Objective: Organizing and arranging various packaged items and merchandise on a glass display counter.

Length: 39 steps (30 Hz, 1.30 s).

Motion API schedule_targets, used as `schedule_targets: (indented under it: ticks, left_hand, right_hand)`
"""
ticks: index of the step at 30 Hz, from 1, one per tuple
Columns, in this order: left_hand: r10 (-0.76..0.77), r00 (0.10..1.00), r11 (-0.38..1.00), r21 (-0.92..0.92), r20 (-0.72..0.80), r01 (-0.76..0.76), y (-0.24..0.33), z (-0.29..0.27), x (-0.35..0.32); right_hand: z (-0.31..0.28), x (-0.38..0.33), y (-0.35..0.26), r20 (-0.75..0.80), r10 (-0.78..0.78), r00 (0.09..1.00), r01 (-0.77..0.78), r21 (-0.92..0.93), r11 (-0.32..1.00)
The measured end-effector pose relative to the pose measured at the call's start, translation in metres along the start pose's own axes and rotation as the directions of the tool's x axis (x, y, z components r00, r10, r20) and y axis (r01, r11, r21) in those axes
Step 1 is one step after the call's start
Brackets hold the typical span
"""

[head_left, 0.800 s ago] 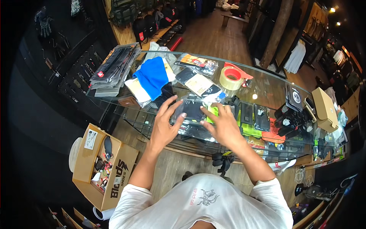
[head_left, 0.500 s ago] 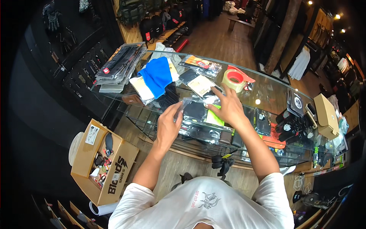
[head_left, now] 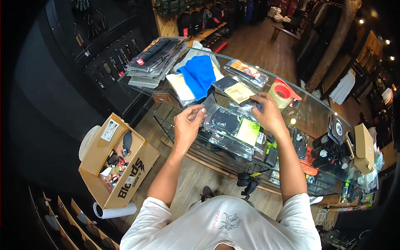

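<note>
A clear plastic bag (head_left: 216, 109) with folded black fabric (head_left: 225, 121) and a lime-green card (head_left: 248, 131) inside lies on the glass counter before me. My left hand (head_left: 186, 127) pinches its left edge between thumb and fingers. Beyond the card's far edge, my right hand (head_left: 268, 113) is curled, thumb bent toward the forefinger. Something small and blue shows between them, too hidden to name. Another packet with a cream card (head_left: 239, 92) lies just past the bag. A tape dispenser (head_left: 281, 92) with a red frame sits beyond my right hand.
Blue cloth (head_left: 198, 77) and a stack of plastic-wrapped packets (head_left: 156, 62) lie at the counter's left. On the right are black items (head_left: 325, 150) and a cardboard box (head_left: 363, 150). An open carton (head_left: 137, 177) stands at lower left.
My right hand has lifted off the lime-green card and shifted toward its far side, uncovering the card. My left hand still pinches the bag. The whole view has turned slightly.
</note>
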<state>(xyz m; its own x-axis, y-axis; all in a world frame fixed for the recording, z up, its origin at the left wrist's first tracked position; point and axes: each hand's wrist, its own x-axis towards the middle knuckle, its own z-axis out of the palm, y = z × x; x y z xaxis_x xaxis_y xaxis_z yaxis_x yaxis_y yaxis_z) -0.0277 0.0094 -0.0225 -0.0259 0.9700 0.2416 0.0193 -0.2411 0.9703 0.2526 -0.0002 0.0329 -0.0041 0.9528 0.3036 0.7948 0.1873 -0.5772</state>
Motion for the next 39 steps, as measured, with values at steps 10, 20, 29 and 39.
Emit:
schedule_targets:
  ticks: [10,20,29,39]
  left_hand:
    - [0.002,0.999,0.992,-0.126,0.054,0.005,-0.002,0.006,0.005]
    - [0.098,0.981,0.988,-0.133,0.168,-0.077,0.029,0.053,0.007]
    - [0.028,0.975,0.983,-0.181,0.221,0.013,0.024,0.114,-0.018]
    - [-0.045,0.981,0.991,0.131,0.187,0.021,0.020,0.158,-0.068]
  right_hand:
    - [0.004,-0.022,-0.022,-0.152,-0.142,0.978,0.133,-0.069,0.989]
    - [-0.008,-0.033,-0.053,-0.180,-0.188,0.965,0.232,0.263,0.937]
    - [-0.033,-0.110,-0.018,-0.059,-0.163,0.985,0.154,-0.135,0.979]
    - [-0.076,-0.145,0.071,0.098,-0.340,0.935,0.350,-0.120,0.929]
